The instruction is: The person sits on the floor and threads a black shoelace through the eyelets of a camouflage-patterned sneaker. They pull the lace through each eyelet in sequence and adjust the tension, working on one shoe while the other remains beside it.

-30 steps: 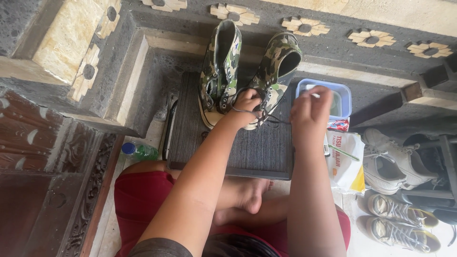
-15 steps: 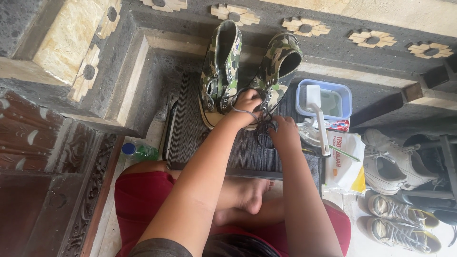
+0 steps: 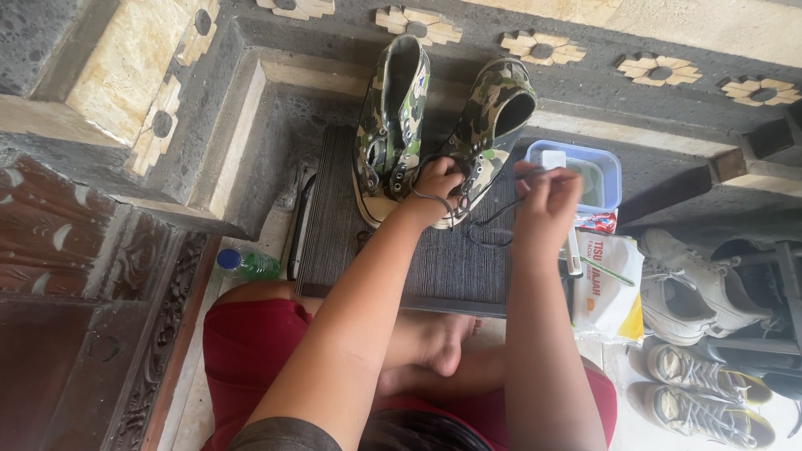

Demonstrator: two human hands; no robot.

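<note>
Working at frame centre, the left hand (image 3: 436, 182) pinched the dark lace (image 3: 489, 224) against the right-hand camouflage high-top (image 3: 489, 125) on the grey mat (image 3: 401, 250) while the right hand (image 3: 545, 199) gripped its free end taut; unlacing seemingly underway, next needing another eyelet freed.

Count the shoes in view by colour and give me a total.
Camouflage high-tops: 2, one beside the other, which the left hand touches while the right hand pulls its lace.
White shoes: 1.
Grey shoes: 2.
Total: 5
</note>
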